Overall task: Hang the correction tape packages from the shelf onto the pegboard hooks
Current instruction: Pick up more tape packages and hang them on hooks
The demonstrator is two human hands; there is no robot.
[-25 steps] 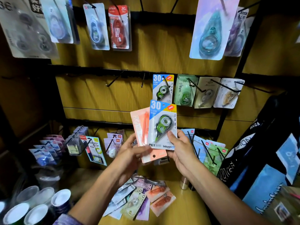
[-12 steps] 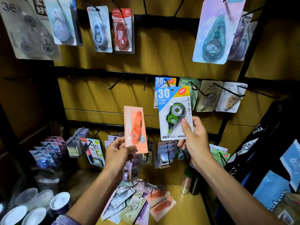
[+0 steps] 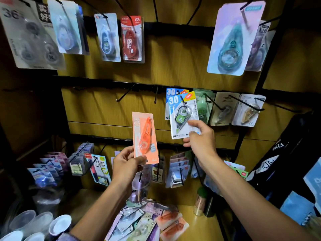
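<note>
Step in hand: hanging. Right hand (image 3: 201, 136), fingers pinching the lower edge of the blue-and-green package (image 3: 183, 115), holds its hole at or on the hook (image 3: 181, 99), in front of a matching package (image 3: 171, 92); whether fully seated cannot be told. Left hand (image 3: 126, 165), fingers clamped on the orange package (image 3: 145, 136), waits below the empty hooks (image 3: 125, 93). More packages (image 3: 147, 221) lie on the shelf. Next, probably: let go, then hang orange.

A stationery shop: rows of black pegboard hooks (image 3: 213, 103) on a wood-look wall carry carded correction tape packages (image 3: 132, 39) with printed branding, and more packs (image 3: 142, 221) lie piled on the shelf at bottom centre.
</note>
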